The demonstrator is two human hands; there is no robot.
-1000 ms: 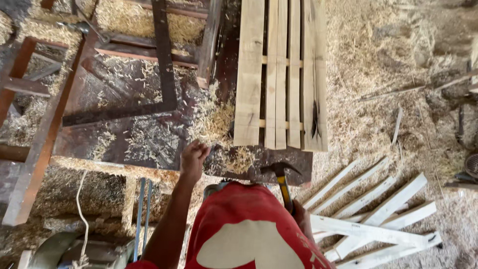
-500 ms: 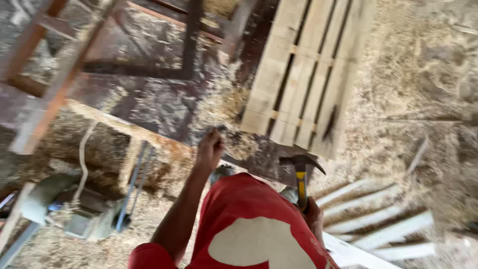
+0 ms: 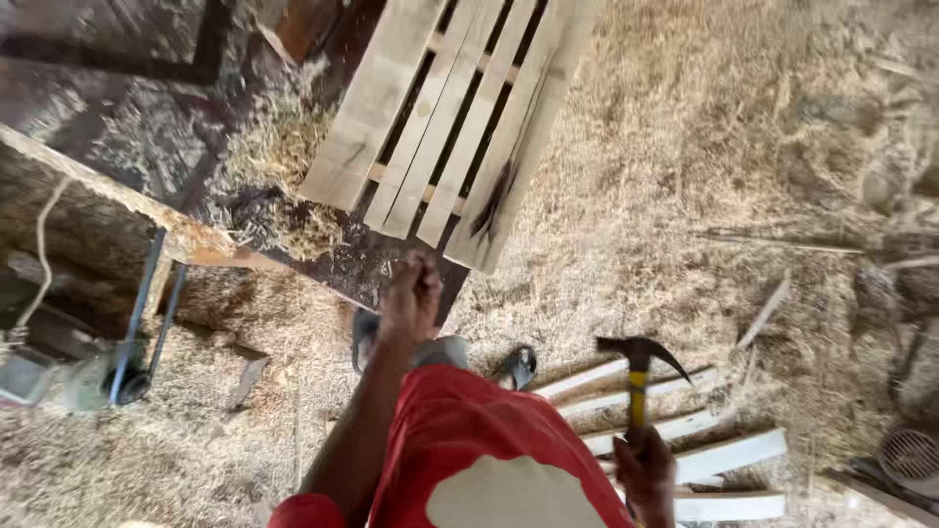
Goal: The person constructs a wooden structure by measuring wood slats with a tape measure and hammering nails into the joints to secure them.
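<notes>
You are gripping a claw hammer (image 3: pixel 638 383) in your right hand (image 3: pixel 646 467) and closing your left hand (image 3: pixel 411 298) into a fist.

Your right fingers are wrapping the yellow handle low down, so the dark head is standing above the grip, over pale slats (image 3: pixel 729 455) lying on the shavings. Your left fist is hovering at the workbench edge (image 3: pixel 210 244), fingers curled together; whether it is pinching anything cannot be told. The slatted wooden panel (image 3: pixel 455 117) is lying beyond it.

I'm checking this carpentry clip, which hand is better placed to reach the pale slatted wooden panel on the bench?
Left. The left hand, fisted, hovers at the bench edge just below the pale slatted wooden panel; the right hand grips a yellow-handled claw hammer, lower.
</notes>
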